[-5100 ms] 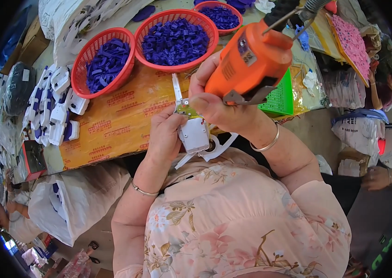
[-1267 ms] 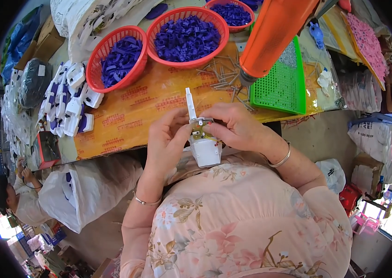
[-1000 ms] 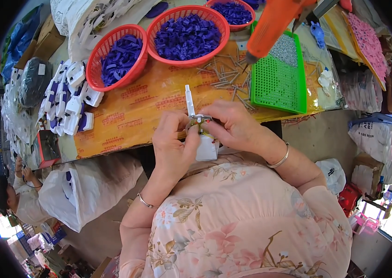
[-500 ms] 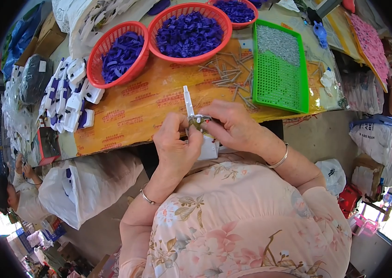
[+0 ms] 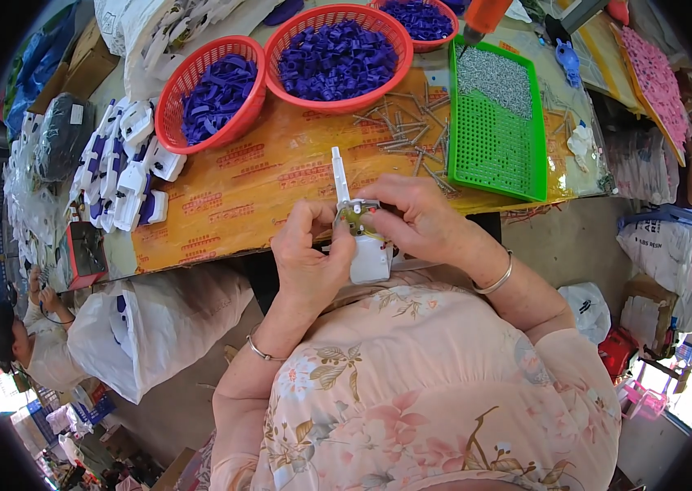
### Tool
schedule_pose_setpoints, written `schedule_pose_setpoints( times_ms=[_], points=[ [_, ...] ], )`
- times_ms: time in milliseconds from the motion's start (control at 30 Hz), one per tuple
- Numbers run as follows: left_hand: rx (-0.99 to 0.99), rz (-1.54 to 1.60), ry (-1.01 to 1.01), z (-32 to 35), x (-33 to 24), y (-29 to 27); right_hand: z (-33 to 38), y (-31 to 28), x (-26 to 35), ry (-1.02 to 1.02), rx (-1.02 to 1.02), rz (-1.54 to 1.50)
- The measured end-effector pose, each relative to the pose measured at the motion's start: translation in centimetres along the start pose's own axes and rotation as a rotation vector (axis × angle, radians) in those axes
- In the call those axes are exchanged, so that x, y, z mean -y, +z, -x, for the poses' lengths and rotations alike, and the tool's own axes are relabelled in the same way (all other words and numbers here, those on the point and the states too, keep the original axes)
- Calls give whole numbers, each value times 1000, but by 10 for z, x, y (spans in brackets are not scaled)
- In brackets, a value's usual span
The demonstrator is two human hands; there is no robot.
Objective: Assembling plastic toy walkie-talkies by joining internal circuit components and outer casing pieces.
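Note:
A white plastic housing point(image 5: 370, 263) with a long narrow barrel pointing away is held up between my hands, just in front of the table edge. In its open middle a small greenish circuit board point(image 5: 352, 218) with wires shows in part. My left hand point(image 5: 313, 245) grips the housing from the left, thumb and fingers closed on its side. My right hand point(image 5: 415, 214) is closed at the right side of the board, fingertips pressed on it. The fingertips cover some of the parts there.
Red baskets point(image 5: 256, 114) of purple plastic pieces stand at the back. Right of them lies a green tray point(image 5: 539, 155) of small screws, with loose metal pins point(image 5: 399, 131) beside it. An orange-handled screwdriver point(image 5: 487, 15) hangs over the tray. White and purple housings point(image 5: 129, 196) pile up at left.
The white housing has turned slightly, showing more of its lower body and board. My right fingers have shifted on the board. The orange screwdriver has come into view over the green tray.

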State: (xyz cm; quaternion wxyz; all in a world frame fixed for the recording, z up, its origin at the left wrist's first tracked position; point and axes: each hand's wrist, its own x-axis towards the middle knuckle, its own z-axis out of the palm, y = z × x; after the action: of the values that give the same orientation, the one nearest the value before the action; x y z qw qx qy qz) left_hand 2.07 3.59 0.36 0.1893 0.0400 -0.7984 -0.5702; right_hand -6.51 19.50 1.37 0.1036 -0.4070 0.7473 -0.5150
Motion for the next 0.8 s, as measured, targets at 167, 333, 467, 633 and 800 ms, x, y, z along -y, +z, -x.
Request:
schedule_pose_setpoints(
  times_ms=[167, 333, 467, 633, 800],
  points=[
    [69, 207, -193, 0, -14, -5, -1, -3, 1, 33, 0, -30],
    [148, 371, -337, -5, -9, -11, -3, -3, 1, 21, -54, -24],
    [234, 513, -393, -14, -17, -11, -7, -5, -1, 19, -83, -78],
    [307, 593, -540, -18, -26, -18, -17, -11, 19, 178, -18, -309],
    [163, 628, -471, -23, -18, -27, -20, -10, 13, 50, -149, -230]
  ],
)
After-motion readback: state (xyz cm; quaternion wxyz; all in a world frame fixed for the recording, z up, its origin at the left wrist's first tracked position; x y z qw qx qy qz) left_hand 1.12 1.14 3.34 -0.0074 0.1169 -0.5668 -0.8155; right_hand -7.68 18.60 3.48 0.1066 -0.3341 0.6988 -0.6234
